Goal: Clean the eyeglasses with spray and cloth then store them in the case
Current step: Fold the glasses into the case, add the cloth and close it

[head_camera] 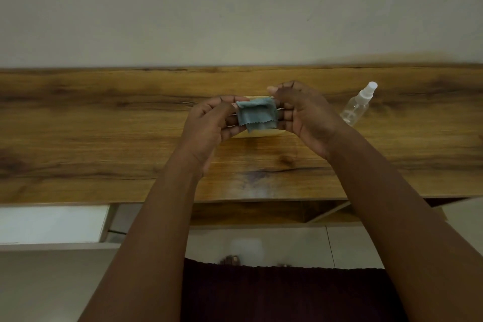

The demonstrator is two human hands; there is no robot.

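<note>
A blue-grey cloth (257, 115) with a zigzag-cut edge is held between the two hands above a wooden worktop (104, 123). The left hand (211, 123) is curled inward, its fingers (230, 119) and thumb pinching the left side of the cloth; the right hand (300, 115) is likewise curled, its fingers (286, 114) gripping the right side. The cloth is bunched, as though wrapped round something. The eyeglasses cannot be clearly made out: only faint thin lines, possibly parts of a frame, are seen at the edges of the cloth, so their presence inside it is inferred rather than seen. If they are there, their long axis would run left to right, from one hand to the other, with both hands equally near.

A pale, flat object (264, 133), possibly the case, lies on the worktop directly beneath and just beyond the hands; most of it is hidden. A clear spray bottle (356, 107) with a white nozzle lies tilted on the worktop to the right, nearer the right hand but apart from it.

The wiping step is judged to be under way. Storage would call for a short downward move, the presumed case lying immediately below the held bundle.
</note>
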